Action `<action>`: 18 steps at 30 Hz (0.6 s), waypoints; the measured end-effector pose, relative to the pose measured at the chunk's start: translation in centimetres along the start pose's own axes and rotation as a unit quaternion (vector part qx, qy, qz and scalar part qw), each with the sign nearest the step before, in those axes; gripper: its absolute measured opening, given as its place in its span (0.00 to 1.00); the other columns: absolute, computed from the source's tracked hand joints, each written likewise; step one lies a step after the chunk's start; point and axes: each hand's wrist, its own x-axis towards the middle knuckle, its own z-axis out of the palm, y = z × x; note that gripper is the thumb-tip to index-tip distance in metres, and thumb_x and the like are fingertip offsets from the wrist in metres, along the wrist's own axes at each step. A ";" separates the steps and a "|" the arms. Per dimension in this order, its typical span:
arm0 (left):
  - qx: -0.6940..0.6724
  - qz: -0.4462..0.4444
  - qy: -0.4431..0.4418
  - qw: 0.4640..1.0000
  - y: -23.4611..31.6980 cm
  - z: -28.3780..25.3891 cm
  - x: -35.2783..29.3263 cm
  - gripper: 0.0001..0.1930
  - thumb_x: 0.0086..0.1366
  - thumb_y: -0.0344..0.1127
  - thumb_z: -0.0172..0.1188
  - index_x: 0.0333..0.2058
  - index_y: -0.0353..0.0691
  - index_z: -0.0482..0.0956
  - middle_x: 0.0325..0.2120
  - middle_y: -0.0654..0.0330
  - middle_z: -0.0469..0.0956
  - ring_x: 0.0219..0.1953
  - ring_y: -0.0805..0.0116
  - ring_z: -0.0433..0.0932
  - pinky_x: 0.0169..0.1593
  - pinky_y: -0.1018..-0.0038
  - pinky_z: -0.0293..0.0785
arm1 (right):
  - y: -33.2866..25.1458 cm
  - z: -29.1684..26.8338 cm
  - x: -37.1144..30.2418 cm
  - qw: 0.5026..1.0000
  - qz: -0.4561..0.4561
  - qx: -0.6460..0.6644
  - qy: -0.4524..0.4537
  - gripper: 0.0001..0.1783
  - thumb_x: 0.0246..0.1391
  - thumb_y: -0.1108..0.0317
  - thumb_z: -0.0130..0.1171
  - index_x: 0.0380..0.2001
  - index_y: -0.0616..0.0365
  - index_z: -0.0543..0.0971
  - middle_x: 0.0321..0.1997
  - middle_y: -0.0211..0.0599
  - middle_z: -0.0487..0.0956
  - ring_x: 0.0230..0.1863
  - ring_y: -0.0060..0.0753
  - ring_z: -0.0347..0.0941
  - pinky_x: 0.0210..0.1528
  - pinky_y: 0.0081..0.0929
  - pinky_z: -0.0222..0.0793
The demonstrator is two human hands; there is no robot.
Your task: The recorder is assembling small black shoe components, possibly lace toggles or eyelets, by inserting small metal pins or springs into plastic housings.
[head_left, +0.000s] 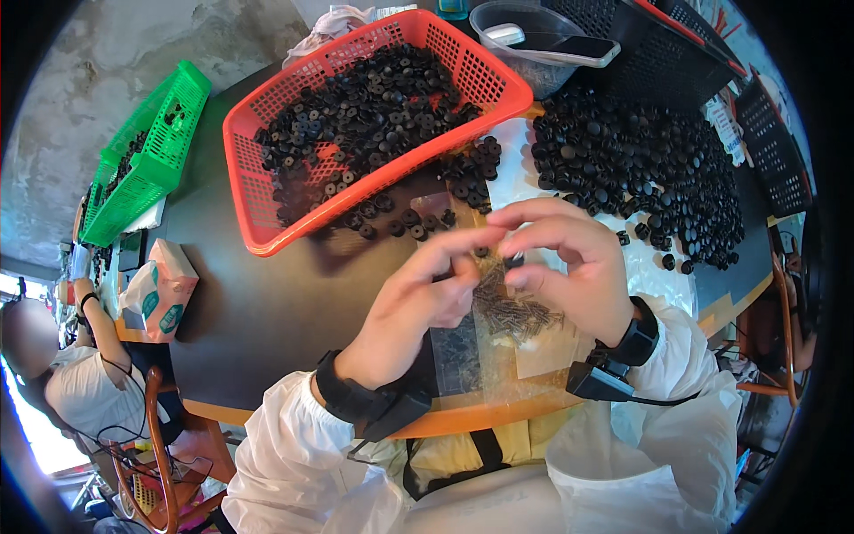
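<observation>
We'd flag a slip first: the small black part sits in a fingertip pinch of the right hand, so a loose or off-centre squeeze could pop it out, probably into the pile of screws just below the hands, a nuisance to pick back out. The left hand has its fingers curled, tips close to the right's; we can't tell if they touch or if it grips anything. Crowding fingertips could nudge the part askew. A careless right-hand sweep forward might scatter the black knobs heaped ahead and to the right on the tabletop.

Part's look: tiny, dark, with a bright glint beside it; fingers cover much, so we can't make out its full shape.
</observation>
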 end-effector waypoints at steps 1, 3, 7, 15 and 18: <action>-0.123 0.004 -0.050 0.991 0.0 -0.4 0.1 0.21 0.67 0.28 0.46 0.58 0.37 0.64 0.33 0.65 0.66 0.28 0.78 0.61 0.33 0.81 0.60 | 0.2 0.1 -0.1 0.996 0.034 0.070 0.031 0.15 0.47 0.76 0.66 0.41 0.59 0.80 0.47 0.39 0.78 0.48 0.30 0.75 0.51 0.28 0.71; -0.088 0.005 -0.053 0.995 0.1 -0.6 0.0 0.25 0.65 0.26 0.41 0.62 0.40 0.56 0.36 0.64 0.65 0.28 0.79 0.59 0.31 0.83 0.57 | 0.0 -0.1 -0.3 0.987 0.076 0.134 0.038 0.13 0.52 0.79 0.60 0.43 0.61 0.79 0.49 0.39 0.78 0.50 0.28 0.74 0.54 0.27 0.70; 0.017 0.017 0.006 1.000 -0.1 -0.7 0.1 0.20 0.71 0.33 0.43 0.60 0.39 0.56 0.40 0.57 0.70 0.29 0.75 0.68 0.29 0.83 0.64 | -0.7 0.0 0.4 0.958 0.177 0.216 0.059 0.18 0.53 0.81 0.58 0.49 0.63 0.74 0.46 0.38 0.78 0.47 0.27 0.74 0.53 0.27 0.70; 0.093 0.107 0.045 0.989 -0.7 -0.3 0.4 0.15 0.73 0.44 0.44 0.48 0.38 0.62 0.44 0.50 0.75 0.38 0.67 0.77 0.42 0.74 0.73 | -0.1 0.3 -0.5 0.957 0.155 0.246 0.019 0.16 0.52 0.81 0.60 0.45 0.61 0.73 0.41 0.31 0.75 0.45 0.21 0.74 0.48 0.21 0.72; 0.168 0.156 0.054 0.972 -1.3 -0.8 0.4 0.17 0.71 0.43 0.50 0.47 0.35 0.71 0.40 0.60 0.71 0.37 0.73 0.73 0.41 0.75 0.72 | -0.7 0.6 -0.5 0.949 0.183 0.254 0.024 0.16 0.51 0.79 0.63 0.43 0.61 0.73 0.40 0.29 0.76 0.43 0.18 0.74 0.47 0.20 0.73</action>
